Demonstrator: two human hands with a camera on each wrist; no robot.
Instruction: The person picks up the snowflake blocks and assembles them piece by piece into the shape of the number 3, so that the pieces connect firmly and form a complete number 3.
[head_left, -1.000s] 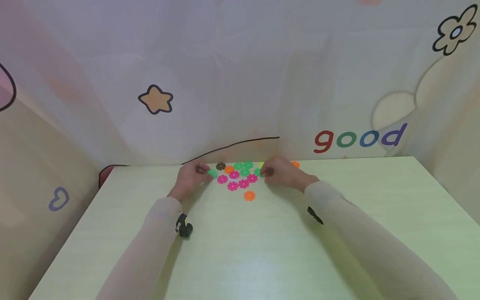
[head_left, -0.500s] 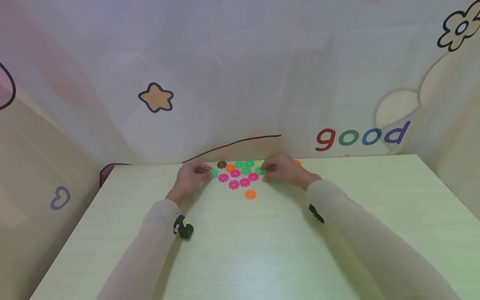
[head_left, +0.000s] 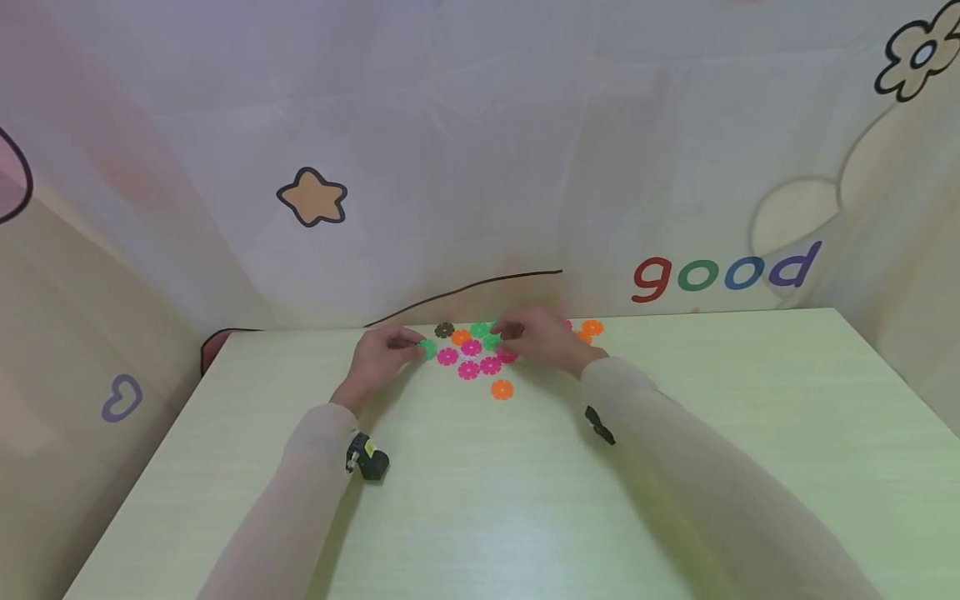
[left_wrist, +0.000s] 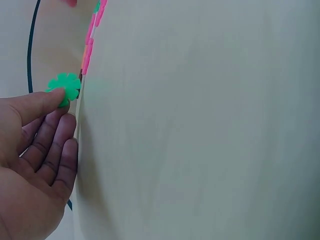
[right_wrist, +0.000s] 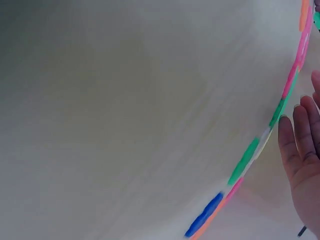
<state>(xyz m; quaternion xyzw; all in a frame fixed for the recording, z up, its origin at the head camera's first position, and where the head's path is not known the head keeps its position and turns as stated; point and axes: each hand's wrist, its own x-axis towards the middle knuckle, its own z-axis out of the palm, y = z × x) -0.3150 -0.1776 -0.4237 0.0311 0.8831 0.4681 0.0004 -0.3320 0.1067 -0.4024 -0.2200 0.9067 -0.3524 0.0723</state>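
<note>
Head view: both forearms reach forward over the pale green table [head_left: 480, 500] to a cluster of flat flower-shaped discs near its far edge.
Left hand [head_left: 381, 354]: rests on the table at the left end of the cluster, knuckles up; thumb and forefinger pinch the green disc [head_left: 427, 347].
Left wrist view: the thumb lies across the lower edge of the green disc [left_wrist: 65, 87], which is lifted on edge; the other fingers [left_wrist: 55, 145] lie side by side, lightly bent, below it.
Right hand [head_left: 542, 340]: palm down over the right part of the cluster, fingertips at a second green disc [head_left: 491, 341] beside a pink disc [head_left: 507, 356]; whether it pinches or only touches cannot be told.
Right wrist view: only the outer fingers [right_wrist: 300, 135] show, straight and close together, at the frame's right edge.
Loose discs: pink discs [head_left: 468, 369] lie between the hands; a lone orange disc [head_left: 502, 389] lies nearer the person; a brown disc [head_left: 444, 330] lies at the far edge; an orange disc [head_left: 592, 327] lies right of the right hand.
Change from half a second ago: the right hand has shifted left, deeper over the cluster, uncovering the orange disc at far right; the left hand and its green disc are where they were.
</note>
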